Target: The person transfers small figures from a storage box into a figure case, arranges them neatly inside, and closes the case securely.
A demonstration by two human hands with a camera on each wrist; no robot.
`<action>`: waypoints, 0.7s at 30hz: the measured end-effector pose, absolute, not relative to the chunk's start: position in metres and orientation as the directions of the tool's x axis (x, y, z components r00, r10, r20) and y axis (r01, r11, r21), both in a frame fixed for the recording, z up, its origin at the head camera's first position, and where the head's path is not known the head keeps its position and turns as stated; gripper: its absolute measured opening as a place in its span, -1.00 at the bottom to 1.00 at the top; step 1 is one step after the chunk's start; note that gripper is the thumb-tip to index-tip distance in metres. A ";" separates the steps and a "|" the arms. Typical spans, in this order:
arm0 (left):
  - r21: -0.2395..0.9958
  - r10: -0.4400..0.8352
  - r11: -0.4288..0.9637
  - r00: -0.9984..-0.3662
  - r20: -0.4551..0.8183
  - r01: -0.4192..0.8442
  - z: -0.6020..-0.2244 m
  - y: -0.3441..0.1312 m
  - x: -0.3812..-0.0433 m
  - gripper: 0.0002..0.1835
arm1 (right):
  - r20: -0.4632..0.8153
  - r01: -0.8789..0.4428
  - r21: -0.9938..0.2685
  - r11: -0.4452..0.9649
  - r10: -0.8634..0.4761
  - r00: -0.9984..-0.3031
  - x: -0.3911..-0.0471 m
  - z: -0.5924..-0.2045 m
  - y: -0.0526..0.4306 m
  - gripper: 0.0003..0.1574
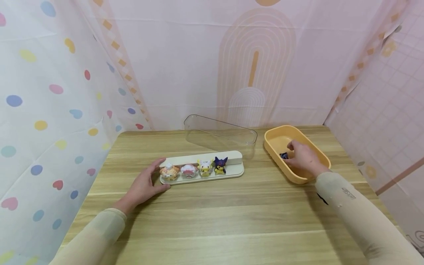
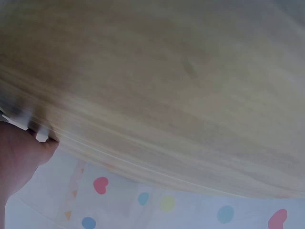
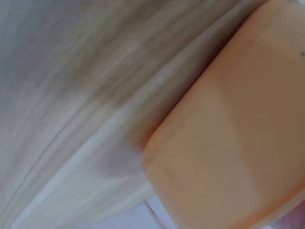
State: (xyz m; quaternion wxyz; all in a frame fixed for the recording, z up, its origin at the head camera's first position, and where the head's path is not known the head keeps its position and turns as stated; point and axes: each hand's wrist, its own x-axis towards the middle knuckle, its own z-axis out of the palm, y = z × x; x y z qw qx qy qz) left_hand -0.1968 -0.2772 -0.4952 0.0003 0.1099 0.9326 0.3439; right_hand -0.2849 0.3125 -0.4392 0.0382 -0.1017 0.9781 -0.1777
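Note:
A long cream display stand (image 1: 198, 180) lies on the table with several small figurines in a row. From the left these are an orange-and-white one (image 1: 169, 172), a pink-and-white one (image 1: 189, 170), a yellow-and-white one (image 1: 205, 168) and a yellow one in a purple hood (image 1: 220, 166). My left hand (image 1: 142, 186) holds the stand's left end between thumb and fingers. Inside the yellow-orange bin (image 1: 318, 154), my right hand (image 1: 303, 159) reaches down with thumb and index finger apart, the thumb right at a dark blue figurine (image 1: 283, 156).
Behind the stand sits a clear plastic cover (image 1: 220, 132), close to the back curtain (image 1: 185, 73). Patterned cloth hangs along the left and right sides too. The wooden table (image 1: 215, 221) stretches in front of the stand.

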 end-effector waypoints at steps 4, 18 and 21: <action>0.645 0.203 0.737 -0.976 0.075 0.203 -0.496 -0.277 -0.196 0.11 | 0.017 -0.218 -0.268 0.938 -0.222 -0.975 -0.281 -0.441 0.313 -0.36; 0.631 0.200 0.750 -0.977 0.072 0.200 -0.496 -0.277 -0.195 0.12 | 0.220 -0.286 -0.178 0.942 -0.245 -0.944 -0.276 -0.450 0.301 -0.65; 0.631 0.202 0.749 -0.976 0.076 0.204 -0.496 -0.277 -0.196 0.12 | 0.275 -0.323 -0.195 0.926 -0.265 -0.924 -0.276 -0.447 0.304 -0.67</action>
